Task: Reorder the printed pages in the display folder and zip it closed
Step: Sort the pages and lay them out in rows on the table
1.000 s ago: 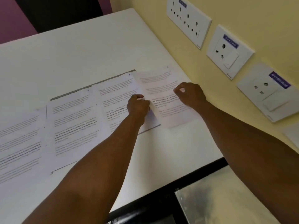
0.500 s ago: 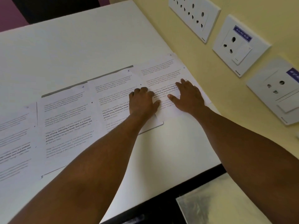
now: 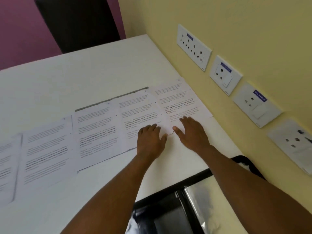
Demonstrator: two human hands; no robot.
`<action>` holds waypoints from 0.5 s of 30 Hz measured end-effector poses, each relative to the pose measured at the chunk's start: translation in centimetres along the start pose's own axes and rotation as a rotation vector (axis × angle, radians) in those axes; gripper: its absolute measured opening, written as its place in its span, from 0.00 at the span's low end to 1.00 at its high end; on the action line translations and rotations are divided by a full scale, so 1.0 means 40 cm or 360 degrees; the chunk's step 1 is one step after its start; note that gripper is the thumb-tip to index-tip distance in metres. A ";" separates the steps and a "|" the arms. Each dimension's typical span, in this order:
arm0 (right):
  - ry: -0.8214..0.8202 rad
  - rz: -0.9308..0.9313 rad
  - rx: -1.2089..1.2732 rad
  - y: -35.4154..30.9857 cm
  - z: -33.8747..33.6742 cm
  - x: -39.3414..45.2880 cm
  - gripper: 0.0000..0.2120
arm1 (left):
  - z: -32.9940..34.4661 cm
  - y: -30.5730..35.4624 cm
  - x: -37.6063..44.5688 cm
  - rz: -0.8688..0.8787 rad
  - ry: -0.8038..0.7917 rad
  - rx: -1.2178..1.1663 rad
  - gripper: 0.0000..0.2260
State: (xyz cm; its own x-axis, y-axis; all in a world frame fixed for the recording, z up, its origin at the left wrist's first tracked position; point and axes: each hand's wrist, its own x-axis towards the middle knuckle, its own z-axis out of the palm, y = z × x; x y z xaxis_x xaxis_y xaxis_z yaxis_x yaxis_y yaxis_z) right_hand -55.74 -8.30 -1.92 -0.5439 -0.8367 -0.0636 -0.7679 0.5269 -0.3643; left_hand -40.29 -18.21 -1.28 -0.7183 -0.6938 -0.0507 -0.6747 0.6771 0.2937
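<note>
Several printed pages lie in a row on the white table (image 3: 84,78). The rightmost page (image 3: 179,100) lies against the yellow wall. To its left, two pages (image 3: 135,112) (image 3: 96,130) lie on the flat display folder, whose grey edge (image 3: 111,99) shows behind them. More pages (image 3: 45,149) lie further left. My left hand (image 3: 150,141) rests flat, fingers straight, on the near corner of the page on the folder. My right hand (image 3: 192,132) rests flat on the near edge of the rightmost page, thumb out toward the left hand.
Several white socket plates (image 3: 194,46) (image 3: 224,75) (image 3: 256,105) line the yellow wall on the right. A dark chair back (image 3: 76,22) stands behind the table. Below the table's black near edge (image 3: 185,181) lies shiny silver material (image 3: 199,208).
Both hands have gone from pinching the rightmost page to lying flat, and slid toward me to the pages' near edges. The camera has tilted up.
</note>
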 end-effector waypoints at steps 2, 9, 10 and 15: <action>-0.0049 0.0002 0.0069 -0.038 0.009 -0.070 0.36 | -0.015 -0.008 -0.073 -0.0037 0.0002 -0.0035 0.23; -0.0134 -0.0015 0.0285 -0.224 0.011 -0.333 0.43 | -0.106 -0.076 -0.366 -0.0183 0.0017 -0.0175 0.23; -0.0140 -0.0015 0.0330 -0.253 0.010 -0.369 0.45 | -0.119 -0.091 -0.414 -0.0203 0.0020 -0.0204 0.22; -0.0242 -0.0057 0.0495 -0.392 0.032 -0.555 0.47 | -0.161 -0.184 -0.657 -0.0288 0.0027 -0.0288 0.20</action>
State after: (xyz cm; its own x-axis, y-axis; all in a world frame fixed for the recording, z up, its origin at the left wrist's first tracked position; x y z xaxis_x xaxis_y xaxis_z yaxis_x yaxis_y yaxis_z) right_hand -31.18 1.82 4.01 -0.4441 -0.8787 -0.1749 -0.6330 0.4459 -0.6328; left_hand -15.36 -6.52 4.05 -0.5848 -0.8048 -0.1022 -0.7495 0.4878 0.4476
